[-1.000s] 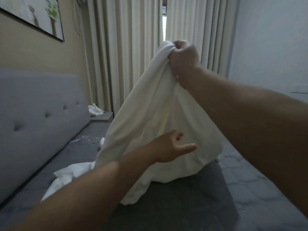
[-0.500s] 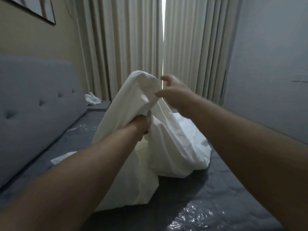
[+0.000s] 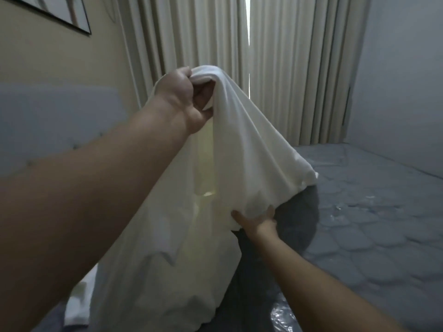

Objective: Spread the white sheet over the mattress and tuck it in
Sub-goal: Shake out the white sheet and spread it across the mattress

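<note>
Gripping the white sheet (image 3: 239, 149) aloft, left hand (image 3: 184, 97); right hand (image 3: 259, 222) touches its hem.

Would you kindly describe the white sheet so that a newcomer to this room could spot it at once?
Start at the tall beige pleated curtains on the far wall and look down to the grey quilted mattress. In front of them hangs the white fabric sheet, bunched in the raised left hand, its lower edge touched by the right hand. It is the only large white cloth lifted off the bed.
</note>
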### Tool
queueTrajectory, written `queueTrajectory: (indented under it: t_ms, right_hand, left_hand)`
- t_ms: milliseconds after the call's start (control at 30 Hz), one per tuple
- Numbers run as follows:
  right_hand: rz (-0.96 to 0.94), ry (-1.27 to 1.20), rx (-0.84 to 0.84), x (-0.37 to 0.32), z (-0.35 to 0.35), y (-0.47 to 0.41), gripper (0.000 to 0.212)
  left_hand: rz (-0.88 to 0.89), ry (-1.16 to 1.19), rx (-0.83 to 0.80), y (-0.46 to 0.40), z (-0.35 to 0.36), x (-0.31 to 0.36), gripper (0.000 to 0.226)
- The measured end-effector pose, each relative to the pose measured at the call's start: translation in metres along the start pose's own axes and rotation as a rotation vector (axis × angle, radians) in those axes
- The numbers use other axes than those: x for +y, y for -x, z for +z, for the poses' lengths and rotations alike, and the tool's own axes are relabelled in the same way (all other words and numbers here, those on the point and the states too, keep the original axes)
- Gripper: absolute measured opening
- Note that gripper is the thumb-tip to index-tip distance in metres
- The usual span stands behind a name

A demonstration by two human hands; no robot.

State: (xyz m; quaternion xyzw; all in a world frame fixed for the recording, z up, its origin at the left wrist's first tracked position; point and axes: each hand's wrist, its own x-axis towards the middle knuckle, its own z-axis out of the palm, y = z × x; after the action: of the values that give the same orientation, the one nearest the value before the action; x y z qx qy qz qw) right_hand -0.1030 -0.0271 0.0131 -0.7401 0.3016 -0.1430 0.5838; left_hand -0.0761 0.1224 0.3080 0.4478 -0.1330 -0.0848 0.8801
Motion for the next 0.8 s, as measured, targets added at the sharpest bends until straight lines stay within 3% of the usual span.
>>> queueTrajectory:
  t_ms: [67, 167, 200, 333, 400, 467, 633, 700, 800]
  right_hand:
    - [-0.009, 0.031, -0.011, -0.008, 0.019, -0.019, 0.119]
    - [-0.038, 0.094, -0.031, -0.01, 0.04, -0.052, 0.056]
    - [-0.033, 0.068, -0.048, -0.011, 0.041, -0.062, 0.046]
    - [0.108, -0.138, -0.061, -0.053, 0.007, -0.11, 0.044]
    - [0.177, -0.641, 0.061, -0.097, -0.039, -0.137, 0.039]
    - [0.101, -0.864, 0.157, -0.155, -0.087, -0.16, 0.035]
    - [-0.435, -0.79, 0.279, -0.308, -0.184, -0.155, 0.039]
    - [-0.618, -0.644, 0.335, -0.33, -0.209, -0.151, 0.037]
    - [-0.705, -0.409, 0.433, -0.326, -0.242, -0.166, 0.025]
  left_hand:
    - [0.019, 0.022, -0.035, -0.002, 0.003, 0.002, 0.035]
    - [0.032, 0.017, -0.045, -0.014, -0.004, -0.002, 0.037]
    - [0.039, 0.001, -0.041, -0.02, -0.01, -0.004, 0.035]
    - [0.099, -0.118, 0.1, -0.057, -0.052, -0.011, 0.03]
    - [0.125, -0.175, 0.21, -0.077, -0.074, -0.016, 0.035]
    - [0.125, -0.22, 0.282, -0.094, -0.086, -0.024, 0.037]
    - [0.154, -0.217, 0.336, -0.131, -0.077, -0.052, 0.039]
    - [0.179, -0.226, 0.328, -0.142, -0.065, -0.062, 0.039]
    - [0.2, -0.272, 0.284, -0.153, -0.046, -0.081, 0.041]
